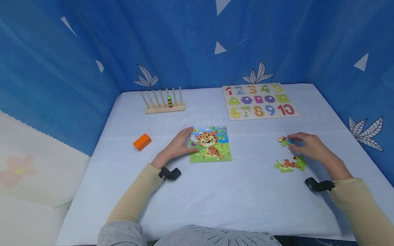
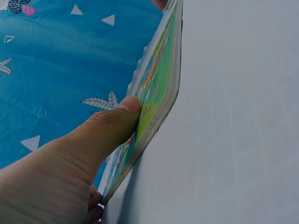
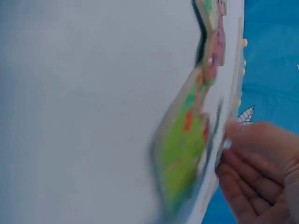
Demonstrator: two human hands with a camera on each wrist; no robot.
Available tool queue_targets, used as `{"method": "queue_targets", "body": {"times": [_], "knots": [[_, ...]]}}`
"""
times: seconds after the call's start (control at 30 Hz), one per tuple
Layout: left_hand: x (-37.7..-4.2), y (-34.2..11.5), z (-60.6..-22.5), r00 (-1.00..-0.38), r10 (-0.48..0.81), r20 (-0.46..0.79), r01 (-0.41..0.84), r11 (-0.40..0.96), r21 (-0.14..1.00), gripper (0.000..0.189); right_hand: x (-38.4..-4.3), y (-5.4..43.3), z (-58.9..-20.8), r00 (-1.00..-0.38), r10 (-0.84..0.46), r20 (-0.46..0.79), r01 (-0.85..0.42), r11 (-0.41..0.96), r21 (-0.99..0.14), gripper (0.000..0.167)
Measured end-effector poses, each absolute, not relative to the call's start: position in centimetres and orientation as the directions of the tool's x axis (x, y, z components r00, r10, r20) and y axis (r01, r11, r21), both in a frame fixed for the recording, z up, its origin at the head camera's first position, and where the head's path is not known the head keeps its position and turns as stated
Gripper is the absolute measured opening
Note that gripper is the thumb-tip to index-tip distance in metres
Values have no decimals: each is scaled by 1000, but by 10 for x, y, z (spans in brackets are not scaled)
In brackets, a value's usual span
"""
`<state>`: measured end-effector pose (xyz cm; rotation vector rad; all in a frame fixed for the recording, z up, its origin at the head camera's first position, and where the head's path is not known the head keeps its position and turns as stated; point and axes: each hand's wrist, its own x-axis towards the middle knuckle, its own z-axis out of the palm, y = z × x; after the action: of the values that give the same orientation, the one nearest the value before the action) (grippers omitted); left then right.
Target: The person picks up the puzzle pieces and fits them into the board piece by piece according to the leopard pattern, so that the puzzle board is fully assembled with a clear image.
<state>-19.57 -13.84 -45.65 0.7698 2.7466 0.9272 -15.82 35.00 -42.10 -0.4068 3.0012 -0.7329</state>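
Note:
A square puzzle board [image 1: 212, 155] with a spotted leopard cub on green grass lies mid-table. My left hand [image 1: 178, 145] holds it by its left side, the thumb over the front and the fingers at the far left corner. In the left wrist view the thumb presses on the face of the board [image 2: 161, 88]. Off to the right, my right hand [image 1: 311, 147] pinches a small blue-and-orange puzzle piece [image 1: 284, 140] between thumb and fingers. Nearer the body lie more cub puzzle pieces [image 1: 287, 165], seen as a blurred green piece [image 3: 180, 154] in the right wrist view.
A wooden peg rack [image 1: 164, 110] with green and red beads on one peg stands at the back left. At the back right lies a number and shape board [image 1: 261, 102]. An orange block [image 1: 142, 142] sits left of my left hand. Blue curtain [image 1: 191, 44] surrounds the table [image 1: 234, 198].

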Motion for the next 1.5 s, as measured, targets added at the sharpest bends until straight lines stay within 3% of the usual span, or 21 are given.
{"method": "queue_targets", "body": {"times": [0.13,0.3,0.6,0.93,1.2,1.5], "knots": [[-195,-140,-457,-862,506,22,417,684,598,102,-165,321,-405,-953,-293,84,-293,808,-511,42],[-196,-140,-458,-864,502,25,414,683,602,101,-178,256,-390,-889,-437,138,-438,719,-540,40],[-197,-136,-461,-859,511,34,424,672,607,101,-195,162,-406,-760,-644,86,-589,627,-509,39],[-196,-138,-459,-863,505,24,418,685,597,102,-200,148,-423,-716,-694,79,-645,613,-455,36],[-196,-139,-458,-862,506,30,423,686,592,102,-201,139,-420,-718,-690,92,-647,614,-452,39],[-198,-138,-461,-862,506,32,424,686,592,102,-204,124,-423,-676,-731,92,-692,588,-419,27]]}}
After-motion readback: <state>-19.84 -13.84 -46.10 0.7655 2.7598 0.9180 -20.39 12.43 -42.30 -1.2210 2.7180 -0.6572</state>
